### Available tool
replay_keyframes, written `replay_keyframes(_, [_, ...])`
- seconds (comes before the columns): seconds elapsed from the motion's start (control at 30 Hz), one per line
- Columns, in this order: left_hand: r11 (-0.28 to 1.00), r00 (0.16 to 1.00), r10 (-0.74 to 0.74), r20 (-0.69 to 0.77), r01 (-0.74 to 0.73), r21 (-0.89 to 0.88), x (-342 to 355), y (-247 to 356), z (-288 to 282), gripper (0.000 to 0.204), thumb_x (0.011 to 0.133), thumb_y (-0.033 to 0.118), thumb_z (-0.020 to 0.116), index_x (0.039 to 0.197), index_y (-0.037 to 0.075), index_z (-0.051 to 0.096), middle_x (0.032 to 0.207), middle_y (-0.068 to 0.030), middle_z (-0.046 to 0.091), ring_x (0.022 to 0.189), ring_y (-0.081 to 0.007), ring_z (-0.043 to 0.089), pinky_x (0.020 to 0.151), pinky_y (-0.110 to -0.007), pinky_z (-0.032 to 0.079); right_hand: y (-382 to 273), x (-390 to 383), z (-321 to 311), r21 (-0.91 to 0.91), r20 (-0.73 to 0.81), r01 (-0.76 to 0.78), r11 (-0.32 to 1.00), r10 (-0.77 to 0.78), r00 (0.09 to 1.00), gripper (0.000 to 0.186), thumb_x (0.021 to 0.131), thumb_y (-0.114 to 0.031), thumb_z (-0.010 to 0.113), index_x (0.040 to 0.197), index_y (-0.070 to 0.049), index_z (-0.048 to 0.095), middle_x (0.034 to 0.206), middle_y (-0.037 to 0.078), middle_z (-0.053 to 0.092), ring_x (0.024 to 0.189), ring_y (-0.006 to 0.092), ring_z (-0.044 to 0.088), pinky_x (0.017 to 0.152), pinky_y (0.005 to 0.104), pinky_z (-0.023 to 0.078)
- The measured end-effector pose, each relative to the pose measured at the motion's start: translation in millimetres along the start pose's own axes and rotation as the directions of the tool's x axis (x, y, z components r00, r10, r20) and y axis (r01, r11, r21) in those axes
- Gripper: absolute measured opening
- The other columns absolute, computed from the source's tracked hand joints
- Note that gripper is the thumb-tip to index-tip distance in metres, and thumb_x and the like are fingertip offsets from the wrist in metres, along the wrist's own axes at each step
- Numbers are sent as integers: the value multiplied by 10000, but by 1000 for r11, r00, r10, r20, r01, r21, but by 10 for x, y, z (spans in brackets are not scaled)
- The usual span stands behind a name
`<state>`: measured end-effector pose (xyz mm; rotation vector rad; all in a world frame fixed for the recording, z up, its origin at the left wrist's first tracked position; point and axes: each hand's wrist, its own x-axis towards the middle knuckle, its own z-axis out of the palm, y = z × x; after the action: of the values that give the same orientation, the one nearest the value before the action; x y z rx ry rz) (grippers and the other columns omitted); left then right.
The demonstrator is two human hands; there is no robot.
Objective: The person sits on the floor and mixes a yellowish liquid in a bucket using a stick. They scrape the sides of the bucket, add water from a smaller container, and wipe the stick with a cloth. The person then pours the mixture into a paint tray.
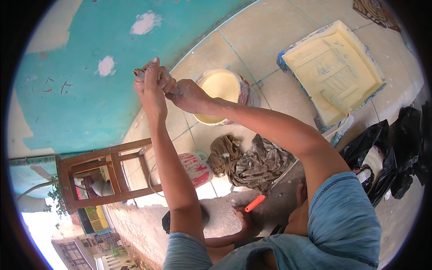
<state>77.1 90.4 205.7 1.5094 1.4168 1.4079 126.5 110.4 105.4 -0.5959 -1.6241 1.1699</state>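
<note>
Plainly, we have a short grey tool (pixel 141 75) in both hands, held up before the turquoise wall (pixel 99 40) and just left of the open bucket of cream paint (pixel 219 85) as we look down. It looks slim and dull grey, with a rough brownish-yellow tip at its left end; most of its length is hidden by our grip, so we cannot tell its full shape. Any lettering on it is too small or too covered to make out, and the red-and-white pattern on the second bucket (pixel 195 169) is too blurred for us to read.

Our left hand (pixel 154 87) is clenched around the tool's middle, the brownish tip jutting out past it on the left. Our right hand (pixel 190 96) is closed at the other end, a bit of grey showing between the two hands, which sit close together. Across the tiled floor (pixel 238 33) stands a paint tray (pixel 315 96) coated in cream, and crumpled brown cloths (pixel 258 164) lie near the buckets.
</note>
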Motion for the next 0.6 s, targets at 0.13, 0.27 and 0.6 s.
replay_keyframes(0.13, [984,988,144,59,-149,101,5,-80,126,332,875,219,485,605,87,344,515,6,277,470,-124,299,507,-283,325,149,179,-91,-12,-75,6,1000,-7,997,290,836,-240,517,721,21,570,626,196,574,597,339,550,569,386,428])
replay_keyframes(0.27, [985,992,127,3,-125,-116,-23,-94,70,331,877,221,484,607,103,332,512,9,272,472,-118,284,509,-292,319,148,174,-152,-171,-17,-34,985,32,999,358,825,-298,529,701,33,584,653,214,581,651,368,572,605,410,452])
replay_keyframes(0.6, [990,982,122,-146,-131,-54,-38,-85,-1,330,876,194,502,594,93,363,489,10,300,435,-89,268,427,-254,277,6,109,-31,23,59,79,997,-80,995,280,817,-248,544,774,26,579,643,196,583,617,348,562,608,412,438])
